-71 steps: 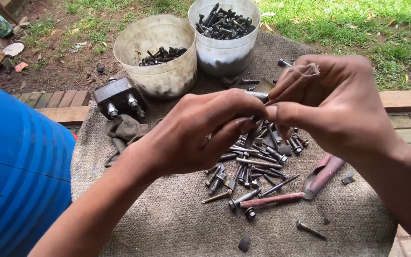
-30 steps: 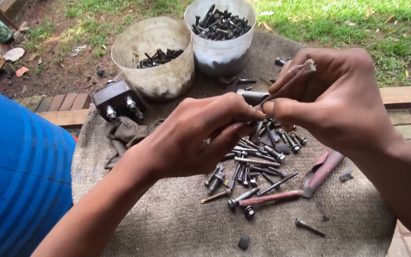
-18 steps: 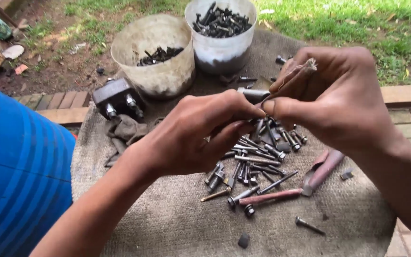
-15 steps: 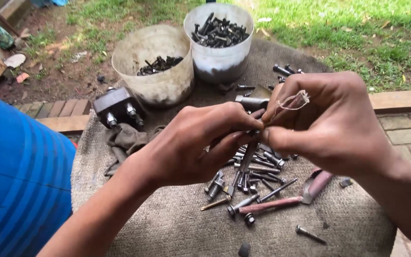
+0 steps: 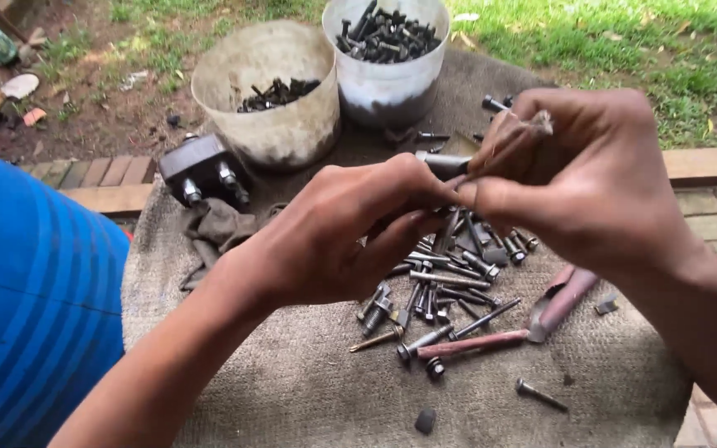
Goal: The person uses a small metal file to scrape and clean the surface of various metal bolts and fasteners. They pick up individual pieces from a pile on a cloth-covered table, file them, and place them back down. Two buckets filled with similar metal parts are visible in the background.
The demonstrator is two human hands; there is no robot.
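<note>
- A blue plastic drum [image 5: 31, 299] fills the lower left corner, its curved wall just beside the person's left forearm
- A coarse brown burlap cloth [image 5: 292, 390] covers the work surface, spread over a brick edge with bare earth and grass [image 5: 674, 41] beyond it
- The right hand [image 5: 591, 187] is raised above the cloth at centre right, fingers curled in, pinching a rust-coloured bolt [image 5: 508, 141] wrapped in a scrap of rag, the frayed end of which sticks up past the knuckles
- The left hand [image 5: 350, 228] meets it from the left, thumb and fingertips pressed together on the lower end of the same bolt; whether a nut is on that end cannot be told, since the fingers cover it
- A cream plastic bucket [image 5: 242, 75] stands at the far edge of the cloth with a few dark bolts at its bottom
- A white plastic bucket [image 5: 387, 83] stands touching it on the right, heaped with dark bolts
- A dark metal block [image 5: 201, 170] with two short studs lies left of the cream bucket, next to a crumpled grey rag [image 5: 217, 232]
- A loose pile of bolts and screws [image 5: 450, 278] lies on the cloth directly under both hands
- A pair of pliers with reddish handles [image 5: 533, 319] lies at the right of the pile
- A single screw [image 5: 539, 395] lies apart near the front edge
</note>
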